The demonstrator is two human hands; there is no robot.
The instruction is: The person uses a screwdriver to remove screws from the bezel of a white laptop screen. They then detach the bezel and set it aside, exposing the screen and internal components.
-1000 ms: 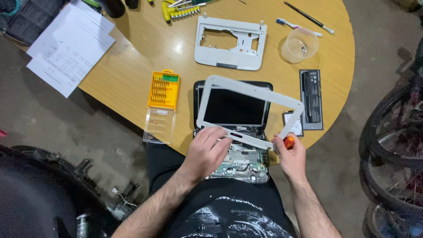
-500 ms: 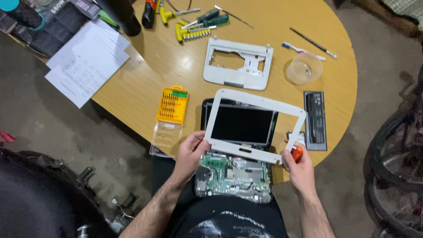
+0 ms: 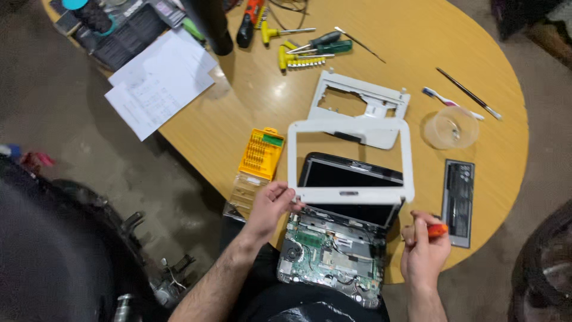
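One white bezel [image 3: 350, 194] is the thing in hand: a hollow rectangular frame, lifted clear of the dark screen [image 3: 351, 176] and held roughly flat above it, its lower edge over the middle of the screen. Half a second ago it sat lower and tilted, its right end near the right hand; now it has risen and swung away toward 12 o'clock, overlapping the white cover [image 3: 363, 107] beyond. The left hand [image 3: 271, 206] pinches the bezel's lower left corner between thumb and fingers, at 9 o'clock of the frame. The right hand [image 3: 424, 250] has let go of it and lies at 5 o'clock, well below the frame's right corner, fingers curled shut around an orange screwdriver [image 3: 437, 230]. Under the screen, toward 6 o'clock, the opened laptop base [image 3: 330, 259] shows its green board. At 3 o'clock of the screen a black battery [image 3: 459, 203] lies flat on the round wooden table [image 3: 250, 113]. At 2 o'clock stands a clear plastic cup [image 3: 450, 127] with a few small bits inside, too small to tell; a toothbrush [image 3: 450, 102] and a thin brush [image 3: 469, 93] lie just beyond it. At 9 o'clock a yellow bit case [image 3: 261, 153] holds rows of bits, its clear lid [image 3: 243, 197] open beside the left hand. Loose screwdrivers [image 3: 307, 53] lie at 12 o'clock, papers [image 3: 159, 86] at 10 o'clock.
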